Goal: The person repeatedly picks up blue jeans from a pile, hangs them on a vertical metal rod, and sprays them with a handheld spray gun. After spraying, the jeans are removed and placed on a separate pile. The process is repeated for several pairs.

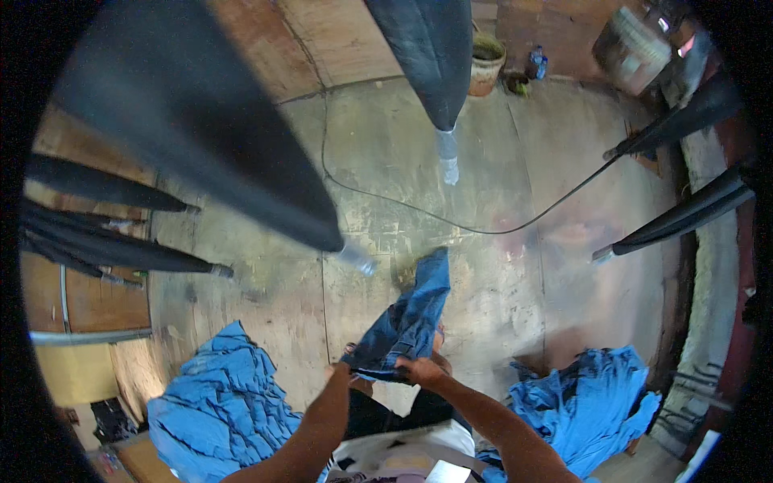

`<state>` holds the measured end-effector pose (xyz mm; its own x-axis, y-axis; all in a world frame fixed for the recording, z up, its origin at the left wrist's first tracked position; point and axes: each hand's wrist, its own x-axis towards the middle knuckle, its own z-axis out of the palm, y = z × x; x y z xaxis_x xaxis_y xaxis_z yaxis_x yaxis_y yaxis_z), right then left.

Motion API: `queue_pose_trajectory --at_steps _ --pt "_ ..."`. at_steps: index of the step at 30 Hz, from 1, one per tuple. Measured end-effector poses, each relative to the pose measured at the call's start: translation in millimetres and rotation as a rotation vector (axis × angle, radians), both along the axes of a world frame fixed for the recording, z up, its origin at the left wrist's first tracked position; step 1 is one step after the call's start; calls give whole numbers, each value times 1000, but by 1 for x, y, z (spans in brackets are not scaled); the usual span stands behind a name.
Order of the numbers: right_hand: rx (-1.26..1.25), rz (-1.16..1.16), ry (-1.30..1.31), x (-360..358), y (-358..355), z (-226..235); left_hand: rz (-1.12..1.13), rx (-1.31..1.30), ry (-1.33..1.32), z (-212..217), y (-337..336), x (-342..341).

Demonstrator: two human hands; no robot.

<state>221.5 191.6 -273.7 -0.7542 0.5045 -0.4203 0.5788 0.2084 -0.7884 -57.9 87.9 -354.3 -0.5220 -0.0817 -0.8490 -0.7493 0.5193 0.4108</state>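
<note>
Left hand: clenched on the near edge of a blue denim garment.
Right hand: gripping the same edge, just beside the left.
Garment: held up in front of the body, above the concrete floor, its far end lifted away.
Handling: likely soft, limp and fairly heavy; not slippery; best taken at a seam or hem.
Either side: blue cloth heap at left, another at right.
Further out: dark hanging pieces, a black cable.
</note>
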Motion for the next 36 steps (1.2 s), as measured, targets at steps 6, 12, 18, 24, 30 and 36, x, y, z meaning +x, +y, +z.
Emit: queue_pose_trajectory --at_steps 6,12,18,24,30,36 --pt "207 -913 -181 -11 139 -197 -1434 -385 281 -96 107 39" --pt "235 -1007 -38 -114 323 -207 -947 217 290 -150 264 -51" --pt "264 -722 313 -279 298 -167 -358 264 113 -132 141 -186" --pt "93 -829 137 -401 186 -159 -137 217 289 -121 29 -322" --pt "-9 -871 360 -340 172 -94 -500 171 893 -33 86 -348" --pt "-54 -1151 327 -230 149 -108 -896 -313 346 -43 114 -240"
